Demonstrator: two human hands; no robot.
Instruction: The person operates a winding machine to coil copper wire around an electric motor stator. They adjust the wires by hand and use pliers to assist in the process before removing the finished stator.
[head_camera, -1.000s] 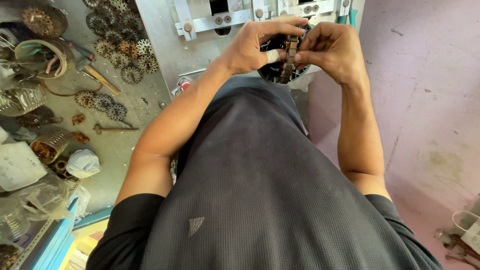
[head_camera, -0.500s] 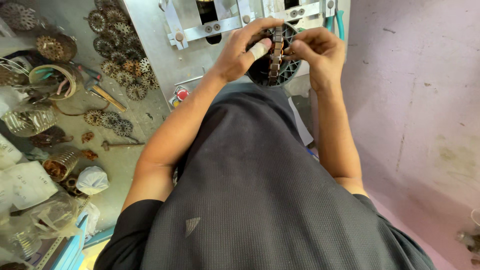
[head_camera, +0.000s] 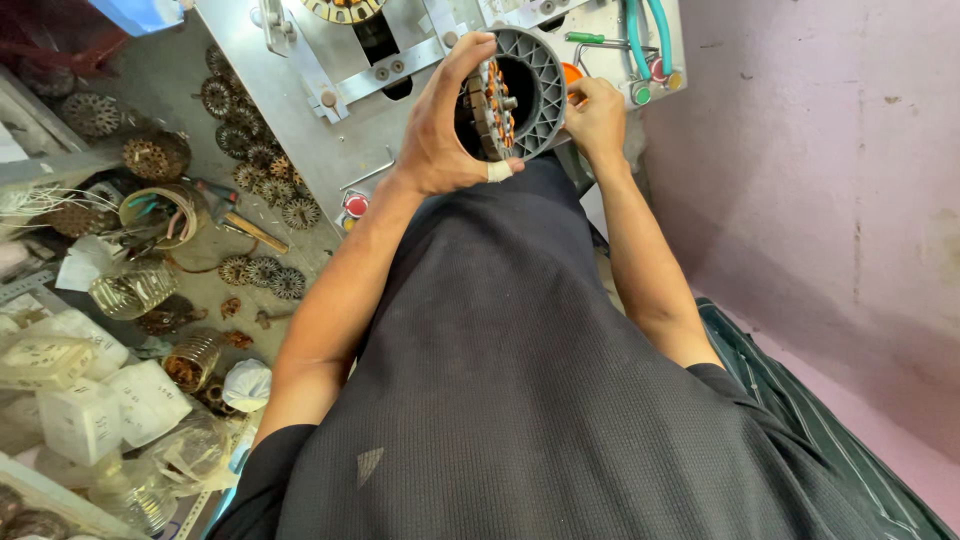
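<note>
At the bench, far left: clear plastic bags (head_camera: 70, 400) and small jars (head_camera: 130, 290) of parts sat in a pile, with a coil of wire (head_camera: 160, 215) just beyond them.
Bench top: loose toothed stator laminations (head_camera: 262, 272) lay scattered near a wooden-handled tool (head_camera: 245, 228); more of them were grouped further back (head_camera: 235, 125).
Machine: grey metal winding fixture (head_camera: 300, 110) stood ahead of the person, red button (head_camera: 355, 205) on its near edge, green hoses (head_camera: 645, 40) at its right end.
Left hand: left hand (head_camera: 440, 130) was curled round the wound stator (head_camera: 492, 105), fingers over the top, thumb underneath with a white tape wrap on it. Firm grip, held edge-on.
Work piece: stator was up in the air between both hands, just in front of the fixture, pressed against the grey ribbed round housing (head_camera: 535, 85).
Right hand: right hand (head_camera: 597, 115) was closed on the housing's right rim, steadying it.
Step, my read: seating the stator into the housing, not yet fully home.
Next move calls for: keeping the two concentric and square, even pressure round the rim, windings kept off the ribs.
Far right: pink wall (head_camera: 820, 180), nothing else there.
</note>
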